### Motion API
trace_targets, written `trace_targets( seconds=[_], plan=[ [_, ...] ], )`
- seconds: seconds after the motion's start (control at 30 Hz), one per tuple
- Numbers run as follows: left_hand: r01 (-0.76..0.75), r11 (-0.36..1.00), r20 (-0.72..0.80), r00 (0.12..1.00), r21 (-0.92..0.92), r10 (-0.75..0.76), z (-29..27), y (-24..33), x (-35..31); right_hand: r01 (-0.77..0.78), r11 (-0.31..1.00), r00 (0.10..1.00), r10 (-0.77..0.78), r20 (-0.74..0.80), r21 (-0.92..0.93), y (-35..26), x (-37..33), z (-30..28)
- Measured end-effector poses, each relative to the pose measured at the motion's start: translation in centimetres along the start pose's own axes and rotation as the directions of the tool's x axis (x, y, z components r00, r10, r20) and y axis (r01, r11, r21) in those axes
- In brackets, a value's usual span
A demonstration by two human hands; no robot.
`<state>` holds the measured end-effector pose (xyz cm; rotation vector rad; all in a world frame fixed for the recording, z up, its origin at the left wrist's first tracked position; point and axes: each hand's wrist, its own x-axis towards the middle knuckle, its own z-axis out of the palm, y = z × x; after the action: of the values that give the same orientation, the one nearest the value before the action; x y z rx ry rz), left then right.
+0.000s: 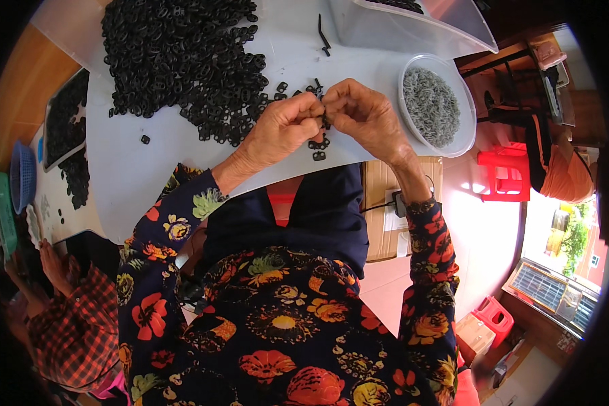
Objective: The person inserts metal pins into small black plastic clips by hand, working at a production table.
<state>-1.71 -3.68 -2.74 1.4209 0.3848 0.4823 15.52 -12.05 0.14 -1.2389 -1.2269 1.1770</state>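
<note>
My left hand [284, 125] and my right hand [365, 111] meet over the white table [135, 169], fingertips pinched together on a small black plastic part [325, 120]. A large heap of black plastic rings [183, 57] lies on the table just beyond my left hand. A few loose black pieces [318, 150] lie under my hands. A round clear bowl of small grey metal parts [432, 105] stands to the right of my right hand.
A clear plastic bin [413, 24] stands at the far edge. Trays of black parts [64, 118] sit at the left, near a blue basket [21, 176]. Another person in a checked sleeve [68, 325] sits lower left. Red stools [501, 174] stand on the floor at right.
</note>
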Motion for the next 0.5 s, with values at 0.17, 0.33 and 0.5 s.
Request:
trace_targets(
  seconds=[0.17, 0.33, 0.5],
  plan=[
    [0.053, 0.996, -0.01, 0.999, 0.067, -0.052, 0.1, 0.3, 0.0, -0.017, 0.999, 0.998, 0.015, -0.056, -0.039, 0.2, -0.2, -0.1],
    [0.019, 1.0, -0.011, 1.0, 0.0, -0.019, 0.0, -0.1, 0.2, -0.044, 0.996, 0.993, 0.052, -0.102, 0.084, 1.0, -0.1, 0.1],
    [-0.001, 1.0, -0.05, 0.999, -0.027, -0.001, 0.1, -0.4, 0.3, -0.056, 0.996, 0.975, 0.04, -0.217, -0.067, 1.1, 0.0, 1.4]
  ],
)
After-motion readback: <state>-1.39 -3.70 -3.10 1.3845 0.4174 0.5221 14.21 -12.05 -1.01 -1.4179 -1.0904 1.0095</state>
